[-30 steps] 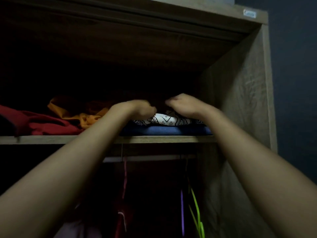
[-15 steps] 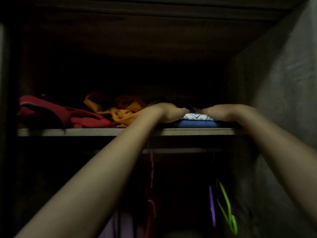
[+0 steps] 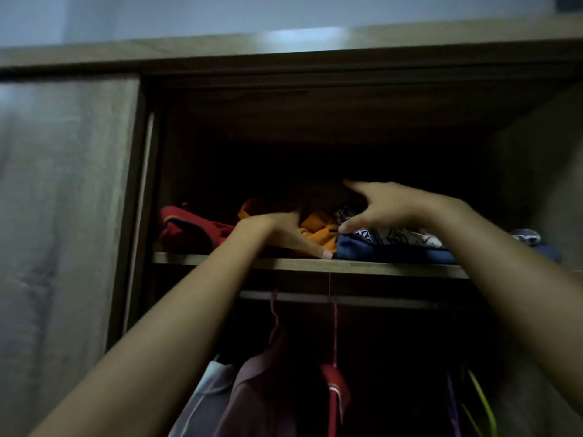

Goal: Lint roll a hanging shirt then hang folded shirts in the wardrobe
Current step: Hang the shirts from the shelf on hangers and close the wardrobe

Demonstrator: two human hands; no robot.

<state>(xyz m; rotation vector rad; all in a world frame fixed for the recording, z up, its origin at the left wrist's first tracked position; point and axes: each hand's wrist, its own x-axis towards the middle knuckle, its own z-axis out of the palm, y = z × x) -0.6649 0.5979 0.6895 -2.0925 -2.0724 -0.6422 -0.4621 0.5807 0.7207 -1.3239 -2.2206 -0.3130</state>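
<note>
Up at the shelf (image 3: 315, 264) now: left hand (image 3: 277, 233) spread, fingers apart, thumb tip by the shelf's front edge, gripping nothing. Right hand (image 3: 388, 208) open too, thumb touching the patterned shirt (image 3: 394, 236) folded on a blue shirt (image 3: 378, 252). No readable writing. Orange (image 3: 318, 233) and red (image 3: 189, 227) clothes lie left; hangers (image 3: 274, 313) below.
</note>
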